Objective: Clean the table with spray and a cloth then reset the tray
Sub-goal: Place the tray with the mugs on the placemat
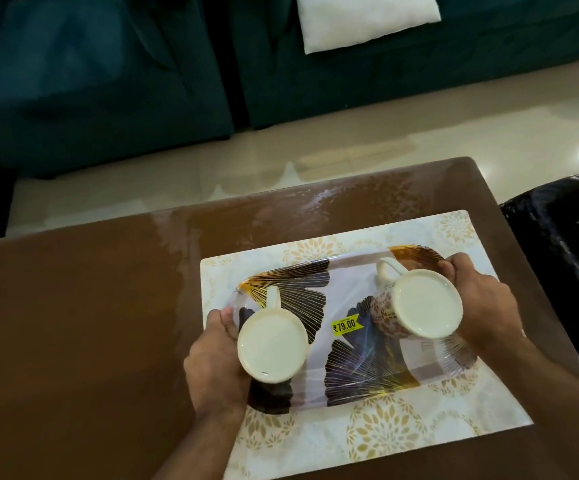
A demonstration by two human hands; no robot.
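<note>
On the placemat [378,441], both hands, left hand [217,362] and right hand [482,306], grip the leaf-patterned tray [360,358] bearing two mugs, left mug [272,344] and right mug [426,303]; wet table [73,323], teal sofa [108,81] beyond.

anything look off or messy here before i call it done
A few things. The far part of the table shows pale wet streaks, so it looks not wiped dry. The tray, held by the left hand and right hand, carries a yellow price sticker. Both mugs are upside down.
</note>
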